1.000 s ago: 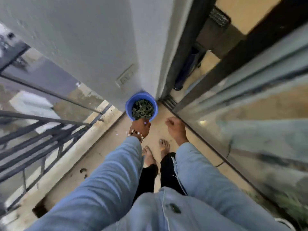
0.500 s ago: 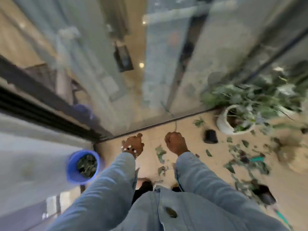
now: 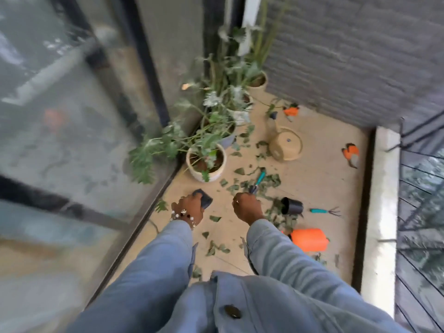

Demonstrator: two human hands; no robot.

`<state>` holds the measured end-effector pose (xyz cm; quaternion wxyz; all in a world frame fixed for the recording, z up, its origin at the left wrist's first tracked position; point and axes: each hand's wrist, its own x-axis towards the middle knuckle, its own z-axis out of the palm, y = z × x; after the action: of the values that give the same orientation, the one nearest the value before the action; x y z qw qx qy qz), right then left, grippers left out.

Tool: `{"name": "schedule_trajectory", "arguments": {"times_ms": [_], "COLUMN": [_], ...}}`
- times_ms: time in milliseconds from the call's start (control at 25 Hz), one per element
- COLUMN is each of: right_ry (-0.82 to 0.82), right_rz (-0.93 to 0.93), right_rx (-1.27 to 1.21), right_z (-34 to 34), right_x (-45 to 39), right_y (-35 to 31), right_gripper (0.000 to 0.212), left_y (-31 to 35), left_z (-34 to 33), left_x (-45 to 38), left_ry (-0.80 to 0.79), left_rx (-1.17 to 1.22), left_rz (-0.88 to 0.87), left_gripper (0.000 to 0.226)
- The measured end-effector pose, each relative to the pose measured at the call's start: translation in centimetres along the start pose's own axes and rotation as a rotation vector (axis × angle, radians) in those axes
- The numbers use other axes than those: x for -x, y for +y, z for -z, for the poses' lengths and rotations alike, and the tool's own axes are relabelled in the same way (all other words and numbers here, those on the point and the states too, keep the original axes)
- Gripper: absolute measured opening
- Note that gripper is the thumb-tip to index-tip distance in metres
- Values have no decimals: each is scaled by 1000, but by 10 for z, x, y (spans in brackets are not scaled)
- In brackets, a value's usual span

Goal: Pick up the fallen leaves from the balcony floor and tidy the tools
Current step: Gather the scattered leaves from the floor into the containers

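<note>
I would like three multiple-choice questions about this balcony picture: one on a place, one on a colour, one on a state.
1. Where does the small black pot lie?
A. left of the teal hand rake
B. inside the white pot
C. on the railing ledge

2. What colour is the container by the right sleeve?
A. blue
B. orange
C. white

3. How is the beige pot?
A. upright with a plant
B. broken in pieces
C. tipped over, its base showing

Answers:
1 A, it lies on the floor beside the rake.
2 B, it is plainly orange.
3 C, the drain hole in its base faces the camera.
</note>
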<state>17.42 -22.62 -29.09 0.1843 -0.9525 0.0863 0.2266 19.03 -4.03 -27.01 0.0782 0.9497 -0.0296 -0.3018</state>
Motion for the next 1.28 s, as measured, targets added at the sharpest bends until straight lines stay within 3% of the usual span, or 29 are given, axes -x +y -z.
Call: {"name": "schedule_trajectory", "arguments": {"times_ms": [280,680,960,1280], "right_ry": [186,239,414,340], "right_rz": [-338,-629,-713,-666], "right_rx": [-197,-397,-423,-451], "right_z": [48,145,231,290], "right_x": [-14,-117,-190,-300], "right_y": [112,216,287,429], "right_gripper": [26,25,25,22], "left_y": [136,292,399,524], "left_z": [19,93,138,147], "left_x": [-70,-231,-308,-419], "left_ry": [-41,-93,-90,-85], "left_rx": [-224,-432,-386,-296], "left_rz": [-292,-524,-545,-460], "left_gripper": [43,48,47,49]}}
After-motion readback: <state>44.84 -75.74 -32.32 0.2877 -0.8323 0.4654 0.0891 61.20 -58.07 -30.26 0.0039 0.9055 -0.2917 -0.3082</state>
